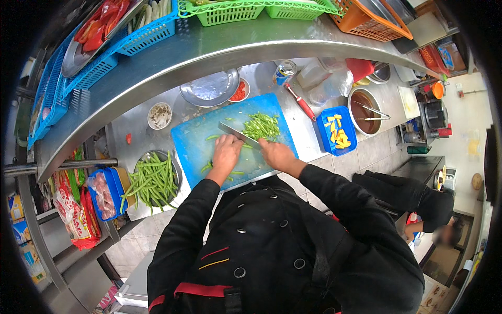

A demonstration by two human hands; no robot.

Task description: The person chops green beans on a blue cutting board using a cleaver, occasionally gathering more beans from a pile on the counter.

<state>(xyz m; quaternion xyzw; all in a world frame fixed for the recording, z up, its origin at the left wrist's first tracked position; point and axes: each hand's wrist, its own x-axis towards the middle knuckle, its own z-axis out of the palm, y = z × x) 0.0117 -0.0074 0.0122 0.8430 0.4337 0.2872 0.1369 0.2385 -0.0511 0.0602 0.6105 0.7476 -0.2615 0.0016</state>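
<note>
My right hand [276, 156] grips a kitchen knife [236, 134], its broad blade slanting to the upper left across the blue cutting board [188, 131]. Beside the blade, the curled fingers of my left hand [226, 155] press green beans [213, 137] against the board; the fingertips partly cover them. A heap of chopped green beans [261, 125] lies on the far side of the blade. A few uncut pieces rest near my left wrist. To the left of the board, a metal bowl is heaped with whole green beans [151, 179].
Right of the board stand a blue basket [325, 144] of yellow pieces, a red-handled tool [301, 102] and a pot [354, 99] of brown sauce. A metal plate [209, 99] lies beyond. A steel shelf [172, 60] overhangs the far side. Another person [413, 199] is at right.
</note>
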